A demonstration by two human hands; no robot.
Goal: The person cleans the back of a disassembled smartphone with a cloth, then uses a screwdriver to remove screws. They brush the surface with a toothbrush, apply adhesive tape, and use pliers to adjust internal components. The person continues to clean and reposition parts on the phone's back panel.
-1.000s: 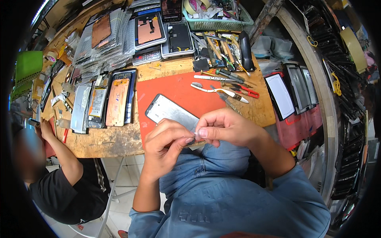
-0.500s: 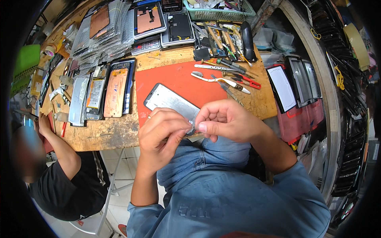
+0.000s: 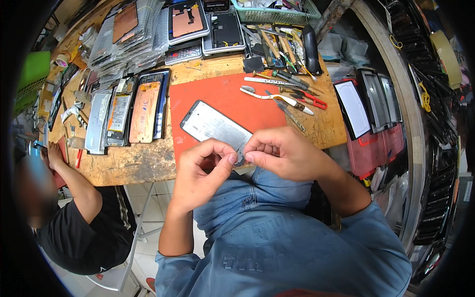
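Observation:
On the red mat lies a phone screen panel with its silvery back up, its lower end toward me. Over that end my left hand is pinched, thumb tip against index finger. My right hand faces it just to the right, thumb pressed to its curled fingers. The fingertips of both hands nearly meet at the panel's lower edge. Anything between them is too small to make out.
Tweezers, a toothbrush and red-handled cutters lie right of the panel. Opened phones and a copper-coloured plate stand to the left. Behind are bagged panels, a tool tray and a green basket. Another person's arm rests at the far left.
My left hand has turned slightly and its fingers have drawn back, baring the thumb and index pinch. The right hand stays almost in place. The panel still lies on the mat.

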